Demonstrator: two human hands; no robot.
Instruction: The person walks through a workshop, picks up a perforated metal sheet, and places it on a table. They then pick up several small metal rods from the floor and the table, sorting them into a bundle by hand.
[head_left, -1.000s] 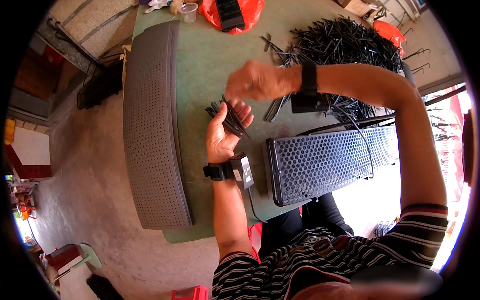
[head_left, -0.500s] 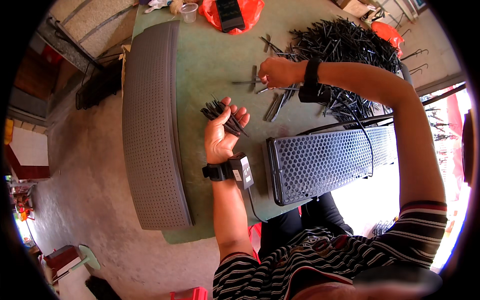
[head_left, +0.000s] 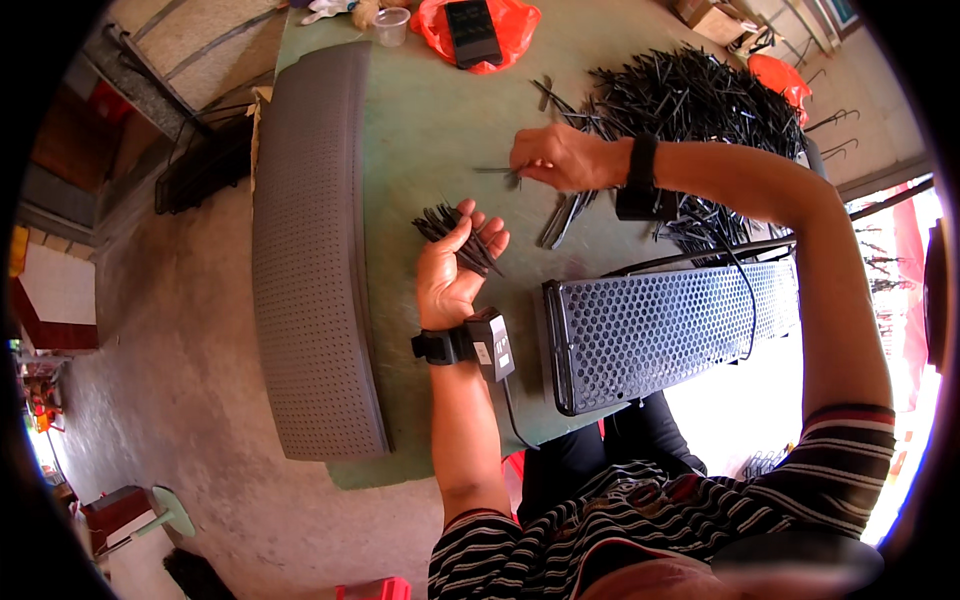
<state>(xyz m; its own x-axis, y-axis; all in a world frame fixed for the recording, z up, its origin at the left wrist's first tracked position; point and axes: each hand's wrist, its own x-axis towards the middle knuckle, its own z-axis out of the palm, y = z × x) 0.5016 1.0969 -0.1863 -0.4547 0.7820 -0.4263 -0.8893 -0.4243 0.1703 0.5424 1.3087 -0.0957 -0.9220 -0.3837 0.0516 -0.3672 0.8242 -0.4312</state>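
My left hand (head_left: 452, 275), palm up over the green table, is closed around a bundle of thin black plastic strips (head_left: 433, 222); their ends fan out past the thumb. Farther right, my right hand (head_left: 568, 158) pinches thin black strips (head_left: 494, 170) by the fingertips, low over the tabletop; how many is hidden by the fingers. Beyond the right wrist spreads a large heap of the same black strips (head_left: 705, 100). A few loose strips (head_left: 565, 218) lie just below the right hand, apart from the heap.
A long grey perforated panel (head_left: 310, 260) lies along the table's left side. Nearer me on the right is a black panel with round holes (head_left: 660, 330). At the far edge stand a clear plastic cup (head_left: 391, 27) and a phone (head_left: 473, 32) on a red bag (head_left: 522, 25).
My right hand has lifted strips off the tabletop, with fingers now pinched on them. The left hand still holds its bundle. The whole view has shifted slightly.
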